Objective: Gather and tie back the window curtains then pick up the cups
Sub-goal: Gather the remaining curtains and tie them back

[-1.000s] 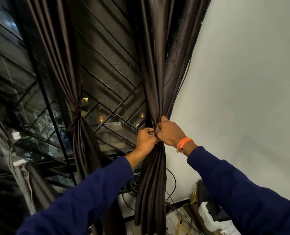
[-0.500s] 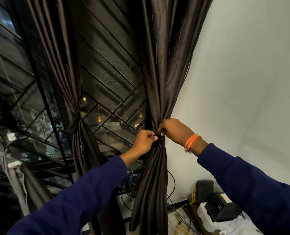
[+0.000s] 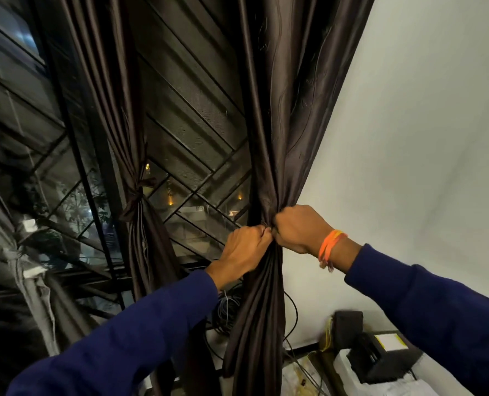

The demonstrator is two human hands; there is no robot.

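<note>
Up close, left hand (image 3: 247,247) and right hand (image 3: 297,228) touching, both gripping bunched brown curtain (image 3: 269,155), tie seemingly hidden

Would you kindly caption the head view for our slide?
Left hand and right hand grip the gathered brown curtain at its waist.

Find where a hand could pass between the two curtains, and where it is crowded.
Free: the gap in front of the window grille, between the tied curtain and the gripped curtain. Crowded: cables and boxes on the floor below.
</note>
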